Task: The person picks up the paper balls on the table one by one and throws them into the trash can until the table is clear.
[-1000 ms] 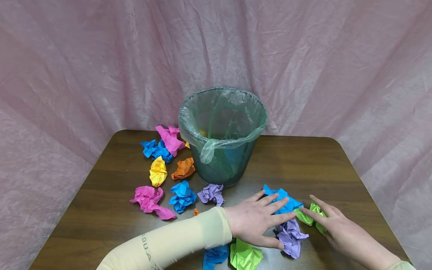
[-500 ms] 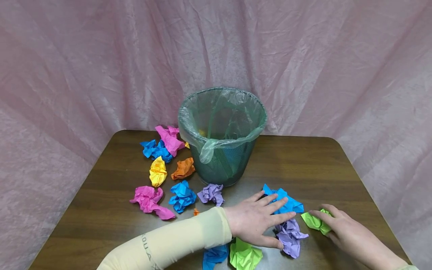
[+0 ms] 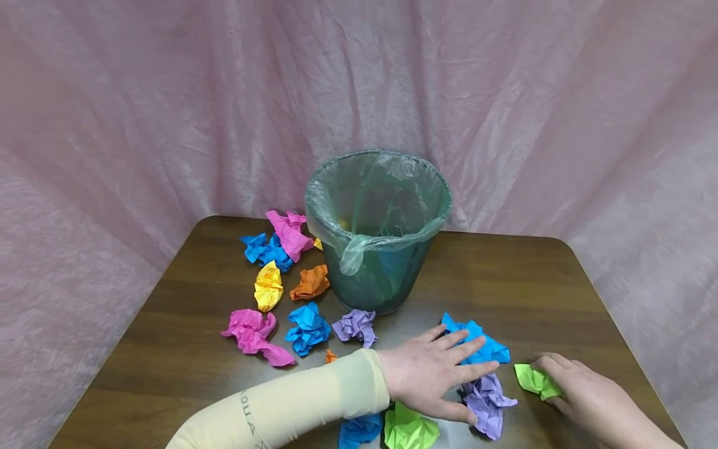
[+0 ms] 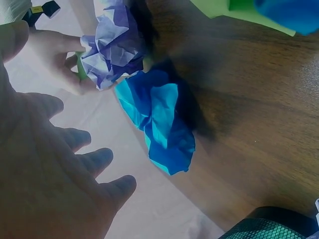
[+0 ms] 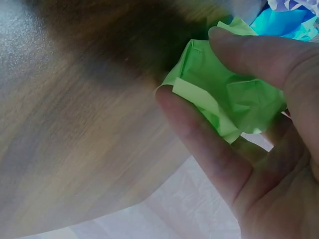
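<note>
My right hand [image 3: 583, 393] pinches a crumpled green paper ball [image 5: 224, 89] between thumb and fingers, low over the right side of the table. In the head view my left hand [image 3: 429, 377] is spread with straight fingers, palm down, and holds nothing. Its fingertips overlap a crumpled blue paper [image 3: 479, 344] and a purple paper ball [image 3: 488, 405] there. The left wrist view shows the same blue paper [image 4: 159, 119] beyond the fingers, apart from them. Partly under the left forearm lie another green paper [image 3: 409, 427] and a blue one [image 3: 359, 430].
A green mesh bin [image 3: 381, 262] with a clear plastic liner stands at the back middle of the wooden table [image 3: 505, 274]. Left of it lie several crumpled papers, among them pink [image 3: 255, 337], yellow [image 3: 268, 287], orange [image 3: 310, 282] and purple [image 3: 356, 327]. A pink curtain [image 3: 359, 75] hangs behind.
My right hand has closed its fingers round the green paper ball and drawn it slightly right and nearer, away from the blue paper. The left hand stays in place; the head view has shifted slightly.
</note>
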Available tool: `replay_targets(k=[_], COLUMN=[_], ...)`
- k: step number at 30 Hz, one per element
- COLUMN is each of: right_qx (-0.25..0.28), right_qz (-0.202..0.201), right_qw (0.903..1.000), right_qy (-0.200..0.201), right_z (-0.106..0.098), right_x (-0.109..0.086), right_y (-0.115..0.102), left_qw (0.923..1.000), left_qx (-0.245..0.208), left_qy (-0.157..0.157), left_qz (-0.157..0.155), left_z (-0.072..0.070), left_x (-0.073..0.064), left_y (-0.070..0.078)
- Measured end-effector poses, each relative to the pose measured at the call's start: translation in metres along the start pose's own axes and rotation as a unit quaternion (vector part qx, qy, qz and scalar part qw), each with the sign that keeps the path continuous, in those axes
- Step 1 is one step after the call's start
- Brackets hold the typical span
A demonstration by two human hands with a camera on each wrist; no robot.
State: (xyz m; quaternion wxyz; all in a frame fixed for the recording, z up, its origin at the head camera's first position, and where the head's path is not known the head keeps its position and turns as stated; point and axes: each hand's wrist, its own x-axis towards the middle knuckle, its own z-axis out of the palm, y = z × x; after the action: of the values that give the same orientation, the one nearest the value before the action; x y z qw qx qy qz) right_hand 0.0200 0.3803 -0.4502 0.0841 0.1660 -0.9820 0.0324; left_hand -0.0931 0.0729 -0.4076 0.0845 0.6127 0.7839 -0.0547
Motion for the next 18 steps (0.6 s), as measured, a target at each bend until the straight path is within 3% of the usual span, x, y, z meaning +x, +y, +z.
replay_targets(k=[4,11,14,18], right_qx=[0.003,0.043,0.03,0.004], right_qz=[0.009,0.07,0.057,0.036], right_qw=[0.9999,0.9887,0.9905,0.9966], right_qy=[-0.01,-0.126,-0.121,-0.075], right_z=[0.002,0.005,0.007,0.007], right_x=[0.002,0.0,0.001,0.004], right_y=[0.001,0.007,0.012,0.018], left_qw=[0.9999,0.9998,0.9996,0.9996], left_qx=[0.009,0.014,0.018,0.015], left_qy=[0.004,0.006,0.014,0.019], left_qz=[-0.009,-0.012,-0.013,-0.016], left_z=[0.0,0.002,0.002,0.0], left_x=[0.0,0.0,0.0,0.0], left_y=[0.0,0.003,0.002,-0.001])
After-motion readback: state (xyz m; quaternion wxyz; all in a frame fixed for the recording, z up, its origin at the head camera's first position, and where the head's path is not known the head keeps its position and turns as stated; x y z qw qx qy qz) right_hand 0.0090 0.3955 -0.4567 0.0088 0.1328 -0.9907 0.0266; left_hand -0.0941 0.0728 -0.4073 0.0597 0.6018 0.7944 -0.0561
